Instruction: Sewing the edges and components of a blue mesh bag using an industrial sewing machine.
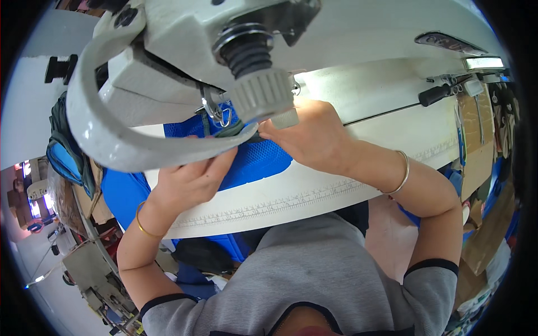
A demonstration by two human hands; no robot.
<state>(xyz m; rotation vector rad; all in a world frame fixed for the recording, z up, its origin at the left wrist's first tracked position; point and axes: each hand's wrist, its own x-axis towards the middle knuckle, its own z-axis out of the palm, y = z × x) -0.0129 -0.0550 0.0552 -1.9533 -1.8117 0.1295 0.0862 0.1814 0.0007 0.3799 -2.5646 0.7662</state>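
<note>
A white sewing machine (185,33) stands over the work, its curved white lever (106,147) sweeping across in front of my left hand. Blue mesh fabric (259,163) lies on the machine bed, with a dark green strip (230,131) on it near the metal presser foot (212,107). My left hand (193,180) is at the fabric's left part, fingers bent over it; the lever hides some fingertips. Close to the needle area, my right hand (314,134) has thumb and fingers pinched at the strip's right end, partly behind the ribbed white knob (262,94).
The white table edge carries a printed ruler (314,197). A black-handled screwdriver (434,95) and small metal tools lie at the far right. Blue fabric (126,193) hangs off the left side, near a dark green and blue bag (67,148). Cardboard (476,145) stands at the right.
</note>
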